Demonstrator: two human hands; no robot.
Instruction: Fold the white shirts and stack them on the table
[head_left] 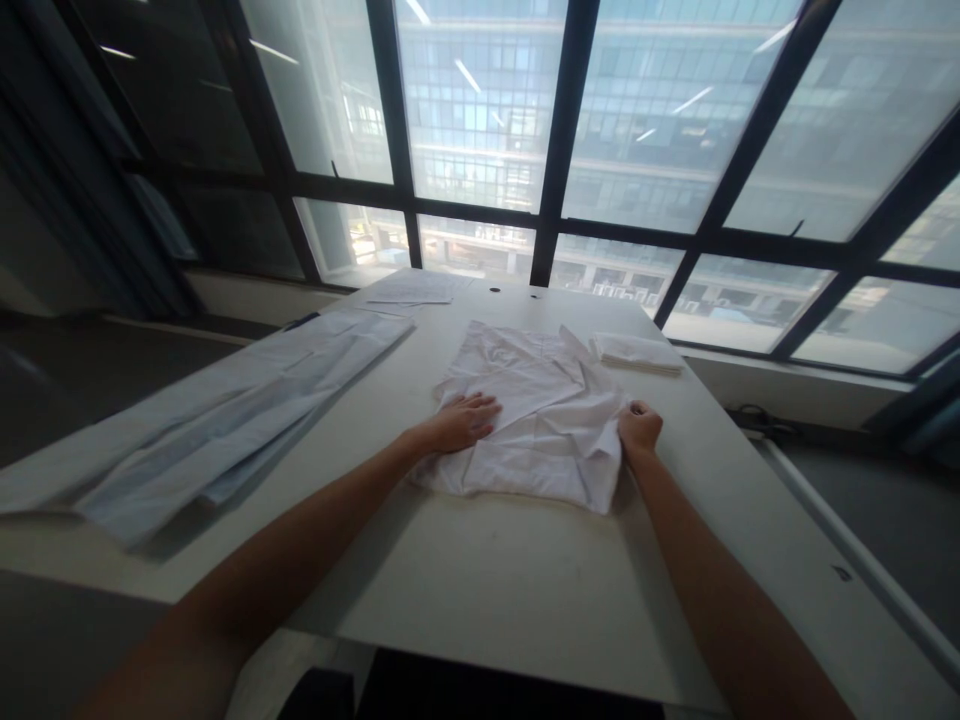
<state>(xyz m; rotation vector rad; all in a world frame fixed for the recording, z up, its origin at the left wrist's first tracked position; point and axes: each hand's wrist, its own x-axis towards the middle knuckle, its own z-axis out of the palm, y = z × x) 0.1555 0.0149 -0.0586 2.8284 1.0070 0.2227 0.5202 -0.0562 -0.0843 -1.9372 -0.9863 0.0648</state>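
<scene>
Snugly curled right grip [640, 428], pinched cloth [536, 425]

Cloth [525, 455]: on the table [487, 570], before the person
Left hand [461, 422]: on the cloth's left part
Right hand [639, 428]: at the cloth's right edge
Folded stack [637, 352]: on the table, behind the right hand
Long sheets [247, 410]: along the table's left side, apart from the cloth
Paper [411, 291]: toward the table's far left corner
Windows [480, 100]: behind the table
</scene>
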